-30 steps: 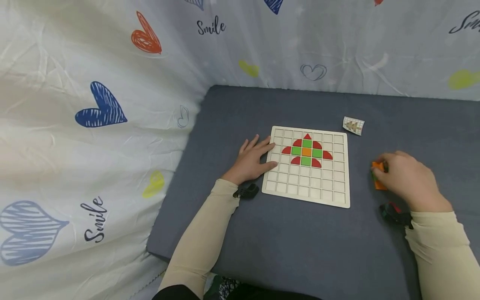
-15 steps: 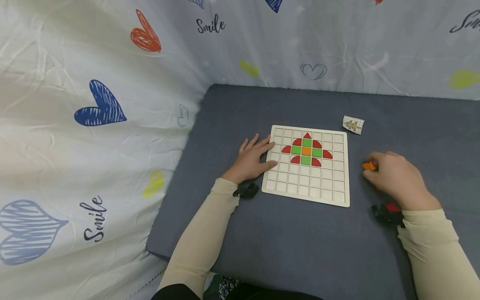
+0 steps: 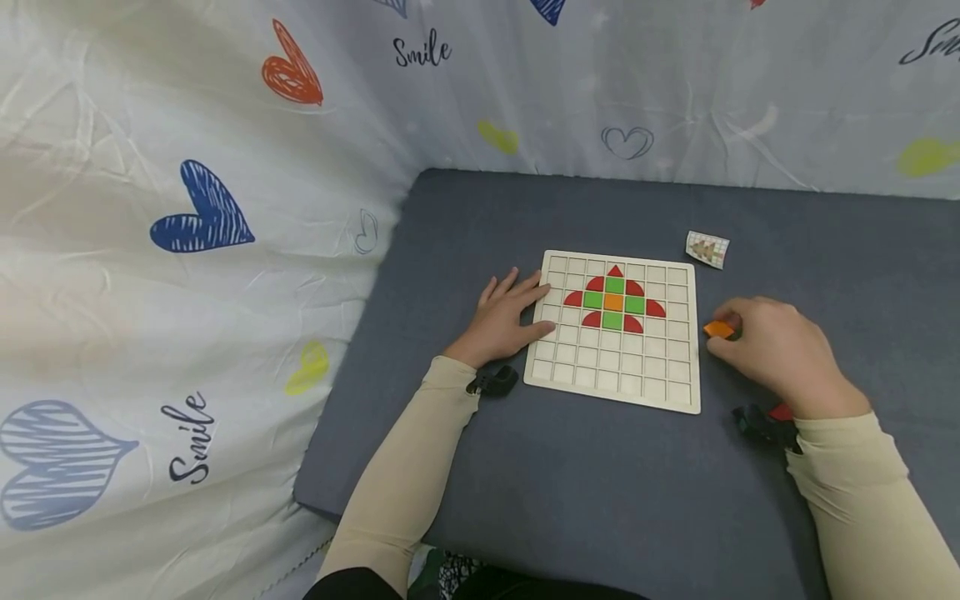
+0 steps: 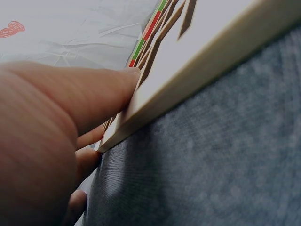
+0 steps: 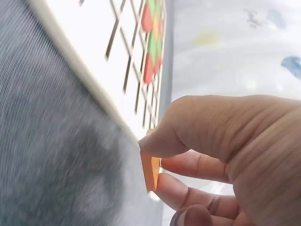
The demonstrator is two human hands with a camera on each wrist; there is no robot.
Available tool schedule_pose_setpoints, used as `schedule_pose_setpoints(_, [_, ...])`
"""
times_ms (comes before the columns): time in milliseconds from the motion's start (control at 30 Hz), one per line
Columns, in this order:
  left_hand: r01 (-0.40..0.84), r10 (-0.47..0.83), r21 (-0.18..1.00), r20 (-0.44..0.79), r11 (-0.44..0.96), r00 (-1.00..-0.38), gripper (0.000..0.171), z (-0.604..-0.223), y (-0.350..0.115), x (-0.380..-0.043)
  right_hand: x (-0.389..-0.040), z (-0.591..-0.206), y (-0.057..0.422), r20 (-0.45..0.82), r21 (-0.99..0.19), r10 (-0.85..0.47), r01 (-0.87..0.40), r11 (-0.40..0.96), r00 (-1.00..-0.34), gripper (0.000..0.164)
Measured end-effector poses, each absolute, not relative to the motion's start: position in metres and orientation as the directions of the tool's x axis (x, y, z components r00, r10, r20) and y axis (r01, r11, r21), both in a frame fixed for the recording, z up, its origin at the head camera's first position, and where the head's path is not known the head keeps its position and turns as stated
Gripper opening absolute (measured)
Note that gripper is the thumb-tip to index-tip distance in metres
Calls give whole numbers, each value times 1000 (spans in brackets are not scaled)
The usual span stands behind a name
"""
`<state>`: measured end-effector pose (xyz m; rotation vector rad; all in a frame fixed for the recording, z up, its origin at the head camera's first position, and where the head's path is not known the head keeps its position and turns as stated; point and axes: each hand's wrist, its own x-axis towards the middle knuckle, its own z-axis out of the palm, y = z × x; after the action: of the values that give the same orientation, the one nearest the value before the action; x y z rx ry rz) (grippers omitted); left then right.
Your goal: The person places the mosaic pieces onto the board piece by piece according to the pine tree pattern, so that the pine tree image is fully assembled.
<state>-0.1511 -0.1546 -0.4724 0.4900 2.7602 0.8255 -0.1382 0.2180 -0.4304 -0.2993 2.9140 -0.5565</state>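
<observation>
A square cream grid board point(image 3: 573, 358) lies on the dark grey table. Red, green and orange tiles form a figure in its upper part, with an orange square tile point(image 3: 613, 302) in the middle. My left hand point(image 3: 502, 323) rests at the board's left edge, fingers spread and thumb on the rim; in the left wrist view its thumb point(image 4: 103, 92) touches the board's top. Just right of the board, my right hand point(image 3: 783, 354) pinches an orange tile point(image 5: 150, 167) between thumb and fingers. A dark green edge shows by that tile in the head view.
A small printed picture card point(image 3: 707, 249) lies beyond the board's right corner. Something red point(image 3: 780, 412) shows beside the right wrist camera point(image 3: 757, 425); I cannot tell what it is. A white curtain point(image 3: 675, 92) with hearts hangs behind and left of the table point(image 3: 600, 500).
My right hand has picked up the orange tile from the table and moved left with it toward the board. The left hand and the board have stayed in place.
</observation>
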Motion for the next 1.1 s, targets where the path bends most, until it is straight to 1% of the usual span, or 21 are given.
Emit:
schedule_pose_setpoints(300, [247, 370, 564, -113, 788, -922, 70, -472, -155, -151, -136, -425, 186, -57, -389, -354, -306, 869, -933, 35])
schedule_pose_setpoints(533, [255, 375, 558, -110, 790, -921, 71, -473, -155, -151, -135, -429, 164, -34, -438, -475, -414, 798, -879, 29])
schedule_pose_setpoints(800, [267, 387, 558, -108, 786, -916, 70, -472, -155, -152, -135, -438, 148, -1, -446, -574, -513, 733, -819, 23])
schedule_pose_setpoints(933, [266, 386, 560, -105, 785, -916, 69, -472, -155, -152, -135, -439, 140, 14, -445, -606, -548, 708, -795, 21])
schedule_pose_setpoints(1100, [262, 381, 558, -107, 788, -918, 70, -472, -154, -151, -137, -439, 133, -9, -450, -632, -561, 694, -775, 20])
